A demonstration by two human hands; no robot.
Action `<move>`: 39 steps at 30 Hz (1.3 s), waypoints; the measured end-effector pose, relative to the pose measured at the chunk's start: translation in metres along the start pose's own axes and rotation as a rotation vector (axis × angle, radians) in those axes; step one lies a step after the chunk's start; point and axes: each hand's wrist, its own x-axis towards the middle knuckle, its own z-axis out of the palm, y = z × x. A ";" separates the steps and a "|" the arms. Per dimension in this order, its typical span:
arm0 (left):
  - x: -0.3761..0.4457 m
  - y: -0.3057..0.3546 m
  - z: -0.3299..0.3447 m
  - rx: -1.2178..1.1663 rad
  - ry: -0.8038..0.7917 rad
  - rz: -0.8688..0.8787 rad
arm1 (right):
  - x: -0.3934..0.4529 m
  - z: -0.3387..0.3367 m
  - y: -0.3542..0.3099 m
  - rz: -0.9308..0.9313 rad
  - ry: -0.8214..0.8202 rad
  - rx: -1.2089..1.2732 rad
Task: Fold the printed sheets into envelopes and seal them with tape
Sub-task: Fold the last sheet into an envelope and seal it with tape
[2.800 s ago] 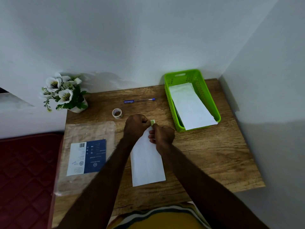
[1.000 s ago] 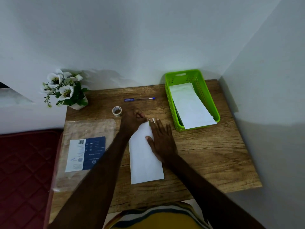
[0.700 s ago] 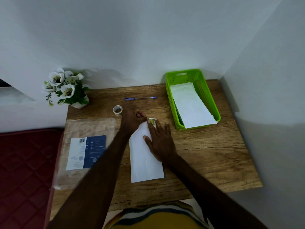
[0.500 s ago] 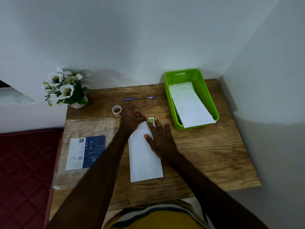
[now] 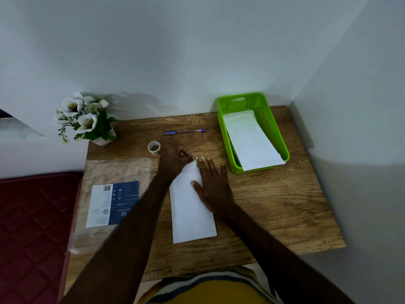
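Envelope lies flat mid-table, long axis roughly 12–6 o'clock, far end tilted slightly toward 1. Right hand lies flat on its right edge, fingers straight toward 12, pinning it; left hand is clenched at the far end, probably pressing down a small green-edged flap or tape piece, hard to tell. Tape roll is at 10 o'clock from the left hand, so that hand is nearer.

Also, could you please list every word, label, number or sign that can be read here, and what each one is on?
None can be read.
White and blue label on the clear plastic bag: a barcode and lines of print, upside down and too small to read.
Pen: marking on the barrel, too blurred.
Folded white sheet: no print shows.
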 end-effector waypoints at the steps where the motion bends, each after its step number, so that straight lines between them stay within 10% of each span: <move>1: -0.001 0.002 0.000 0.007 -0.006 0.005 | 0.000 0.002 0.000 0.004 -0.005 -0.004; 12: -0.050 -0.013 -0.005 0.755 0.073 0.298 | -0.001 0.012 0.000 -0.031 0.038 -0.097; 39: -0.081 -0.033 -0.008 0.678 0.139 0.335 | -0.008 0.015 0.015 -0.127 0.095 -0.150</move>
